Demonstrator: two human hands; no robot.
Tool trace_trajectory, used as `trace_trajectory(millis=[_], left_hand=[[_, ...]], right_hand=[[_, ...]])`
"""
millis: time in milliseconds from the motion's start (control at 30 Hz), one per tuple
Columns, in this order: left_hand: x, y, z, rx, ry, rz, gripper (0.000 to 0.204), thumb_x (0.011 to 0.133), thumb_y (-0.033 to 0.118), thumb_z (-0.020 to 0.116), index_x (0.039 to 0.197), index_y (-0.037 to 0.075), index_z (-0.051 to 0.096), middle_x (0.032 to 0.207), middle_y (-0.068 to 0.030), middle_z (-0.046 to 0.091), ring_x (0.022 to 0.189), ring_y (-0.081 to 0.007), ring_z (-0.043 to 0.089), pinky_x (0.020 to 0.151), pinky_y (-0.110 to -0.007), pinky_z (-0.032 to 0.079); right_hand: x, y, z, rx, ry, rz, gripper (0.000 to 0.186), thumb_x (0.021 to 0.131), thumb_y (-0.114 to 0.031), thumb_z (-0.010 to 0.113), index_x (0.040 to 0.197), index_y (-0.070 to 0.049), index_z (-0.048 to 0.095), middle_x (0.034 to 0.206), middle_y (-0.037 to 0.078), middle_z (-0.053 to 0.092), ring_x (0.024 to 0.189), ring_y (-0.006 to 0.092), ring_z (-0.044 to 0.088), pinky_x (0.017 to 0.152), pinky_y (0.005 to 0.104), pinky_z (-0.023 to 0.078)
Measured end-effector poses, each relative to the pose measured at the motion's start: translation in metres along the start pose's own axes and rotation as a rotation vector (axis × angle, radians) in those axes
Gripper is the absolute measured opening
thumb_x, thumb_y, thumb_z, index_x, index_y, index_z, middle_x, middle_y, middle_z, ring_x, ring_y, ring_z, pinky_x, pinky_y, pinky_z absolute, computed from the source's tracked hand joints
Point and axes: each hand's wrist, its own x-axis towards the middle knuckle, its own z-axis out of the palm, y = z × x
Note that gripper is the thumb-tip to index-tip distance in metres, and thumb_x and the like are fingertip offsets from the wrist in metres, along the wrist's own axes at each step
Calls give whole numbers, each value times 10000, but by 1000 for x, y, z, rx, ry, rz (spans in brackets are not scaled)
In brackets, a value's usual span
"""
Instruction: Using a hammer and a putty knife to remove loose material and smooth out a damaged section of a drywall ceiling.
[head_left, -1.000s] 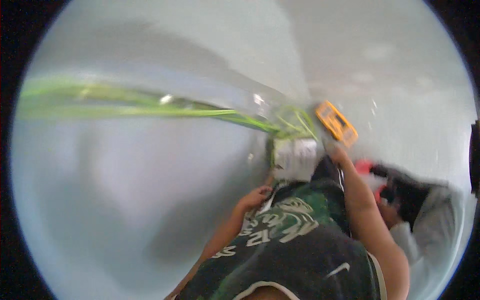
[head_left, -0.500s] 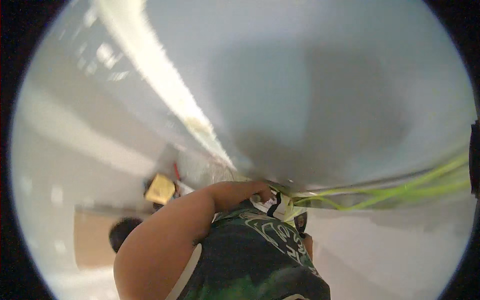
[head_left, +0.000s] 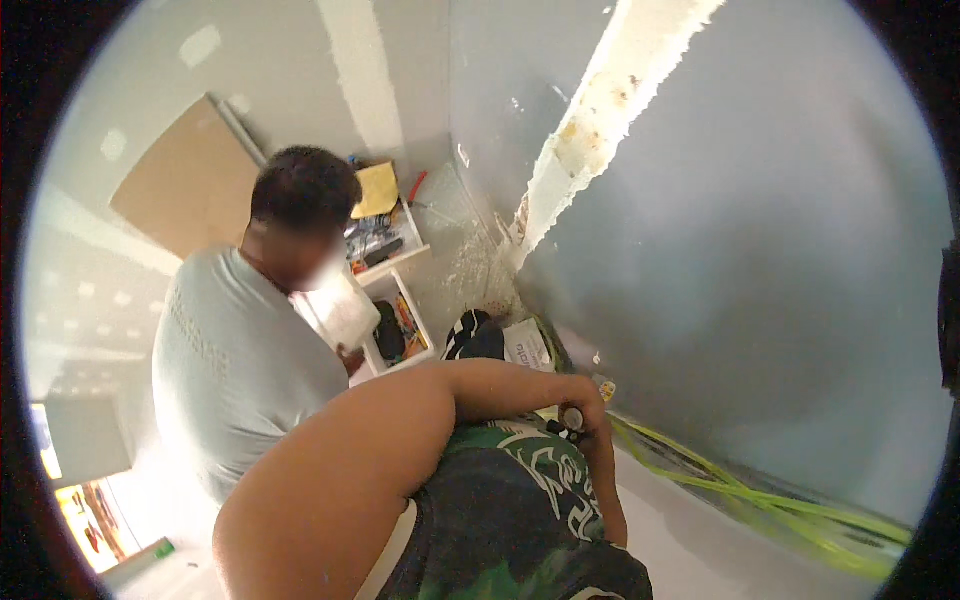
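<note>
My left arm reaches across my dark green-printed shirt, and my left hand (head_left: 582, 395) is curled in front of it, low beside the wall. At its fingers is a small dark cylinder-like thing with a round pale end (head_left: 572, 418); its kind cannot be made out. My right forearm (head_left: 608, 490) comes up along the shirt's right edge and meets the left hand; the right fingers are hidden. Just beyond the hands lie a white printed package (head_left: 527, 345) and a black-and-white striped item (head_left: 472, 335). Bright yellow-green cables (head_left: 700, 470) run along the wall's foot, right of my hands.
A co-worker in a grey shirt (head_left: 235, 350) bends over at the left, beside white drawers (head_left: 425, 330) holding tools. A yellow piece (head_left: 377, 190) sits on the farther drawer. The blue-grey wall (head_left: 780, 200) has a rough pale strip (head_left: 600, 110). A brown board (head_left: 190, 185) leans behind.
The view has swung left and back from the wall, bringing the co-worker and drawers into sight. My left hand now appears farther right, and more of my right forearm shows.
</note>
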Motion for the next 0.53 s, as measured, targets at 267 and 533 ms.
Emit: trace_trajectory(millis=[267,533], left_hand=[[-123,71,-36,-557,184,380,399,978,285,544,1297,53,599,1108,-162,687,731,-256,696,717,-438,607],[-161,-161,-143,-1393,1424,263,466,995,335,502,1290,-22,546,1125,-133,686,1043,-238,667,910,-408,531]], right_hand=[[13,8,-48,-193,-4,-120,461,899,-358,677,1111,43,595,922,190,685,724,283,664,550,402,526],[35,75,-39,-628,-203,-540,858,812,-359,811,1521,-129,385,1446,188,512,1313,212,518,1127,433,378]])
